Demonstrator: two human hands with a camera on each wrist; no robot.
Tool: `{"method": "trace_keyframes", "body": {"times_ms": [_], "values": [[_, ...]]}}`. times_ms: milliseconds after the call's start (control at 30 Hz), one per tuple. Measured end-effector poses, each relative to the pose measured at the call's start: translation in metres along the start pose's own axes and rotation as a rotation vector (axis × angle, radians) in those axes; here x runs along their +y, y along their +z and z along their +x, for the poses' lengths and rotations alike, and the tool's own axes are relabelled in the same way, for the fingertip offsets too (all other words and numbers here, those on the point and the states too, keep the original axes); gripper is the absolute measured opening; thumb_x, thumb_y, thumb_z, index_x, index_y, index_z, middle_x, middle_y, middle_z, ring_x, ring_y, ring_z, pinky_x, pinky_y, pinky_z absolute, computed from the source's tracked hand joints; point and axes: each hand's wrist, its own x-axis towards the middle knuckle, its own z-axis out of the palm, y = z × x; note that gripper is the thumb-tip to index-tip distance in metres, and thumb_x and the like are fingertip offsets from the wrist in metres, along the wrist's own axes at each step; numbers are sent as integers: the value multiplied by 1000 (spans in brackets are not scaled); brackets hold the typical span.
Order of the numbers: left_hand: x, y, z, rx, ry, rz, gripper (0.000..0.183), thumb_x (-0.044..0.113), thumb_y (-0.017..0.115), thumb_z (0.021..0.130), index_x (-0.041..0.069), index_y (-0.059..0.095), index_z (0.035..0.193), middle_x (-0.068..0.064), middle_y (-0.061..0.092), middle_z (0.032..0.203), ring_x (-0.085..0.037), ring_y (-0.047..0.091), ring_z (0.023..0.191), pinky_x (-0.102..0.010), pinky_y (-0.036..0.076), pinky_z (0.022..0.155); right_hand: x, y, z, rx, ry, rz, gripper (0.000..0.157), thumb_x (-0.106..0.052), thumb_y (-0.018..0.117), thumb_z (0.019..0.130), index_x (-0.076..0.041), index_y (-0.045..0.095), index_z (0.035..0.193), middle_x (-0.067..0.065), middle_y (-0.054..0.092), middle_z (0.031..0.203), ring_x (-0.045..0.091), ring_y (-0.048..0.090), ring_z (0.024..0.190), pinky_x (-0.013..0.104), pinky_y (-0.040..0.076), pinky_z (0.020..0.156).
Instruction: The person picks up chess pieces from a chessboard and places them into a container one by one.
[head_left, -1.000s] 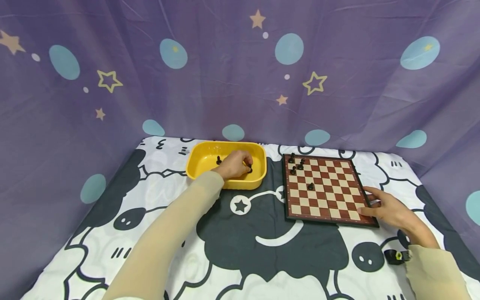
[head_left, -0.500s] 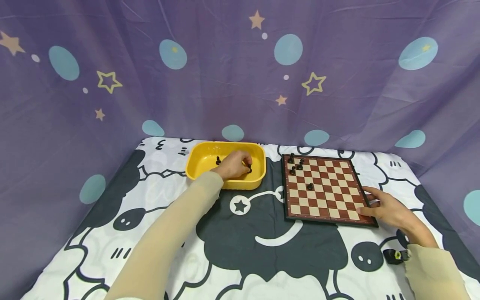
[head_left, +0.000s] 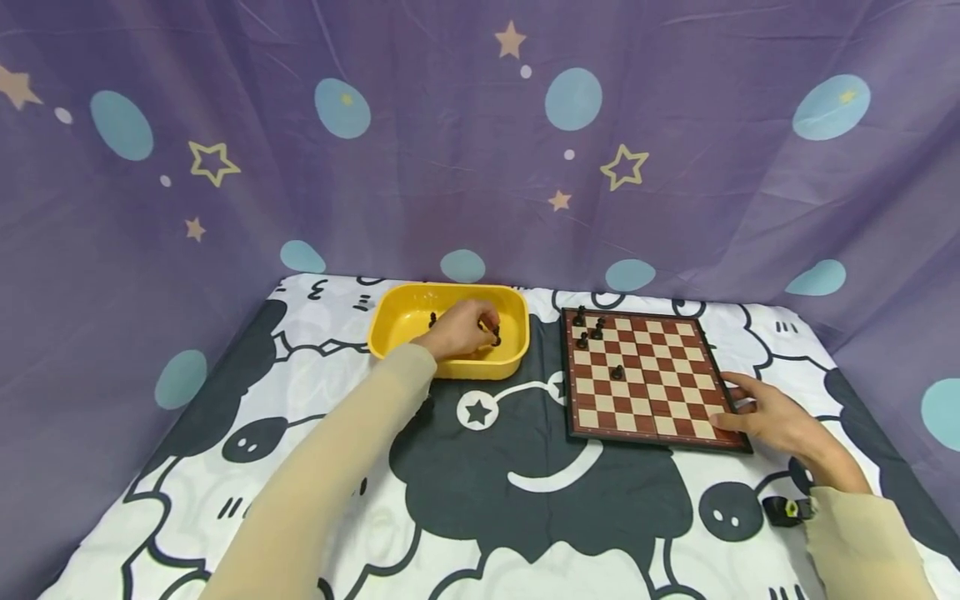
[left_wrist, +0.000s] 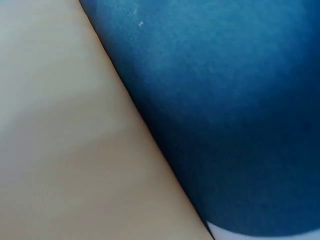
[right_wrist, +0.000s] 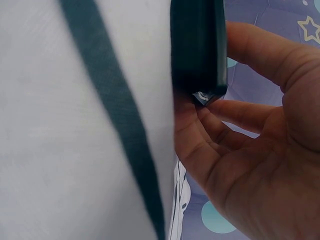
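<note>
In the head view my left hand [head_left: 459, 328] reaches into the yellow basin [head_left: 510, 365], its fingertips pinching a small black chess piece [head_left: 496, 336]. Another black piece [head_left: 432, 319] lies in the basin, partly hidden behind that hand. To the right is a brown and cream chessboard [head_left: 678, 398] with several black pieces near its left side. My right hand [head_left: 776, 425] holds the board's near right corner, thumb on top. The right wrist view shows the fingers [right_wrist: 200, 157] around the dark board edge [right_wrist: 197, 50]. Only sleeve and dark cloth fill the left wrist view.
A patterned black and white cloth [head_left: 555, 550] covers the table. Behind it hangs a purple curtain [head_left: 450, 208] with stars and dots. A small black object [head_left: 783, 511] sits by the right sleeve.
The black piece at my left fingertips shows a little more than before. My right hand keeps its hold on the board corner, and the head view has shifted slightly.
</note>
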Motion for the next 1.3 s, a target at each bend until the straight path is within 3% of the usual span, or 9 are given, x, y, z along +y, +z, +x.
{"method": "trace_keyframes", "body": {"times_ms": [467, 700, 967, 1300], "values": [[-5, -10, -22, 22, -14, 26, 23, 15, 73, 84, 9, 65, 104, -4, 64, 103, -19, 55, 90, -35, 46, 87, 1, 2, 0, -1, -7, 7, 95, -36, 75, 80, 14, 23, 142, 33, 48, 120, 31, 58, 95, 35, 47, 73], [-4, -13, -33, 48, 25, 65, 19, 16, 72, 85, 9, 66, 101, -3, 64, 98, -22, 57, 91, -35, 46, 86, 3, 1, -2, -9, 8, -1, 96, -37, 75, 81, 14, 22, 142, 33, 47, 121, 32, 58, 96, 36, 47, 73], [-1, -12, -40, 67, 39, 53, 23, 18, 70, 87, 7, 67, 107, -3, 65, 104, -21, 59, 96, -37, 47, 89, 4, 0, -1, -6, 6, -4, 96, -36, 76, 80, 14, 22, 142, 32, 48, 121, 31, 58, 95, 36, 47, 73], [8, -11, -46, 101, 79, 39, 21, 20, 70, 88, 8, 67, 105, -2, 64, 100, -18, 56, 81, -32, 48, 77, 1, 0, 0, -2, -1, -5, 95, -36, 75, 81, 14, 23, 142, 32, 48, 120, 30, 58, 95, 35, 46, 73]]}}
